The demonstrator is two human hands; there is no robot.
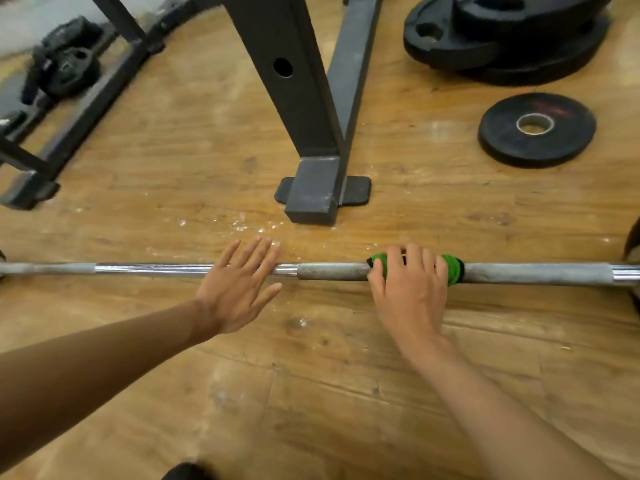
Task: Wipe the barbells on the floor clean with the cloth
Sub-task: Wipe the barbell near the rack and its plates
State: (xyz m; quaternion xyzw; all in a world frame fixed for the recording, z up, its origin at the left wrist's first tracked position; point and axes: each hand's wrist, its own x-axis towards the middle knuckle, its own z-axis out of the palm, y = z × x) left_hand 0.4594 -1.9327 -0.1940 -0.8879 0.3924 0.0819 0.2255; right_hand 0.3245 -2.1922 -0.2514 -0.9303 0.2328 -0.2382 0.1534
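a barbell (156, 269) is laid across the wooden floor (311, 393); a rack foot (318, 195) is planted behind it, and one weight plate (536, 129) is laid flat near stacked plates (502, 39).

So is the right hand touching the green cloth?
Touching. The head view shows the right hand curled around the green cloth on the barbell.

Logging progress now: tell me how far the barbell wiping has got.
Looks done: the chrome stretch shines, though shine alone proves little. In hand: the right hand grips the green cloth wrapped round the barbell; the left hand lies open over it. Left: the dull grey knurled stretches beside the cloth.
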